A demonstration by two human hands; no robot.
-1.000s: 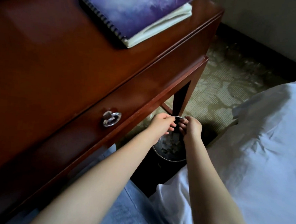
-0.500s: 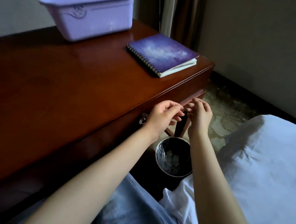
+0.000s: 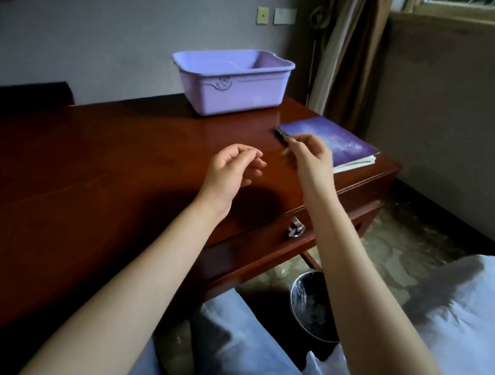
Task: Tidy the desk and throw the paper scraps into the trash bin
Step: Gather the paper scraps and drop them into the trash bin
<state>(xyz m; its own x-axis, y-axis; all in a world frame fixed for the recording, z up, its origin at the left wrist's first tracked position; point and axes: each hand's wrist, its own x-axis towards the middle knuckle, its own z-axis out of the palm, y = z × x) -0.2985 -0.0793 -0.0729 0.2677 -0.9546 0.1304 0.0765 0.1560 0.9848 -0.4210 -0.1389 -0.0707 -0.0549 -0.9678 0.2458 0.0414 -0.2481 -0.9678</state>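
My left hand (image 3: 232,171) hovers over the dark red wooden desk (image 3: 101,171), fingers loosely curled and apart, holding nothing. My right hand (image 3: 307,156) is raised just in front of the purple spiral notebook (image 3: 340,141) near the desk's right corner; its fingers are apart and nothing shows in them. The round metal trash bin (image 3: 305,305) stands on the floor below the desk's right end, partly hidden by my right forearm, with pale paper scraps (image 3: 316,312) inside it.
A lilac plastic basket (image 3: 233,84) sits at the back of the desk. A drawer with a metal ring pull (image 3: 295,228) faces me. White bedding (image 3: 451,318) lies at right, my jeans-clad legs below, a curtain behind the notebook.
Both hands rose from the trash bin's rim up to above the desk top. My view lifted from the bin to the desk, basket and wall.
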